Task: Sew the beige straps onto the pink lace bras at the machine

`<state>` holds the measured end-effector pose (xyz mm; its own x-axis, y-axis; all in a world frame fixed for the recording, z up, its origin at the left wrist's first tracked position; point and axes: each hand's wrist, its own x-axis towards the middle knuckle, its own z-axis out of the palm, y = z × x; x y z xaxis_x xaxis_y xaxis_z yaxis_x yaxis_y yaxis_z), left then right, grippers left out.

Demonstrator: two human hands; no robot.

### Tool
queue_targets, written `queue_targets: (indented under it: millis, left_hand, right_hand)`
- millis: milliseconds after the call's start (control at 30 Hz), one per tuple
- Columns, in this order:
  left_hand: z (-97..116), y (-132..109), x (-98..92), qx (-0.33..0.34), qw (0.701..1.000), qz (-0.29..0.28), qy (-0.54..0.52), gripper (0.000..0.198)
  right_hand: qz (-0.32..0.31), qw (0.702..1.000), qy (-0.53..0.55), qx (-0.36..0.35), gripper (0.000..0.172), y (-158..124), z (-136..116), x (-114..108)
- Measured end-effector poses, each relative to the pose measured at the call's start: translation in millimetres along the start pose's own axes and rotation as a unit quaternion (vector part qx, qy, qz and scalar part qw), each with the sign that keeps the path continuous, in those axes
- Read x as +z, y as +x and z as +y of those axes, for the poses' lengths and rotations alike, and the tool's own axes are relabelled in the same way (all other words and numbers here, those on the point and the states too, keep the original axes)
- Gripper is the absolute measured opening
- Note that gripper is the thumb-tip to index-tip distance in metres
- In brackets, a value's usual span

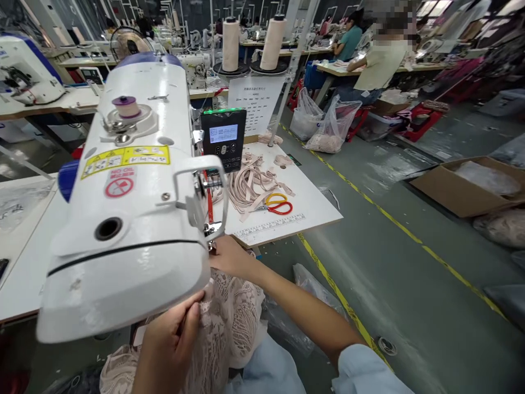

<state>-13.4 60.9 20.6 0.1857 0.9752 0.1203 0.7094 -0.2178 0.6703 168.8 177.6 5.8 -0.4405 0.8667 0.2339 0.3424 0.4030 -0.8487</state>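
Note:
A white sewing machine (135, 219) fills the left half of the view. Below its head, my left hand (174, 334) pinches the edge of beige lace fabric (209, 339) between thumb and fingers. The lace hangs down over my lap. My right hand (229, 256) is close to the needle area, just above the lace; the machine hides its fingertips, so I cannot see what they hold. A dark control panel (223, 139) with a lit screen is mounted behind the machine head.
Beige straps (252, 183) lie piled on the white table (315, 213), beside scissors (279, 205) with red and yellow handles and a printed ruler (270, 227). Two thread cones (273, 44) stand behind. At right are a cardboard box (467, 183), plastic bags (332, 128) and a seated person (379, 63).

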Motion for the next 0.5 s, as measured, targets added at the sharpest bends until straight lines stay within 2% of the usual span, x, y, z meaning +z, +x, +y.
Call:
queue_targets:
  millis: [100, 200, 500]
  left_hand:
    - [-5.5, -5.4, -1.0, 0.039, 0.998, 0.032, 0.036, 0.025]
    - [-10.5, -9.2, -2.8, 0.049, 0.996, 0.047, 0.061, 0.025]
    - [-21.2, -17.2, -2.8, 0.012, 0.993, 0.086, 0.082, 0.025]
  right_hand:
    - [0.013, 1.000, 0.011, -0.012, 0.015, -0.2, 6.4, 5.7]
    - [0.045, 0.999, 0.021, -0.014, 0.005, -0.9, 11.4, 11.9]
    - [0.063, 0.998, -0.006, -0.005, 0.006, 0.5, 12.9, 20.8]
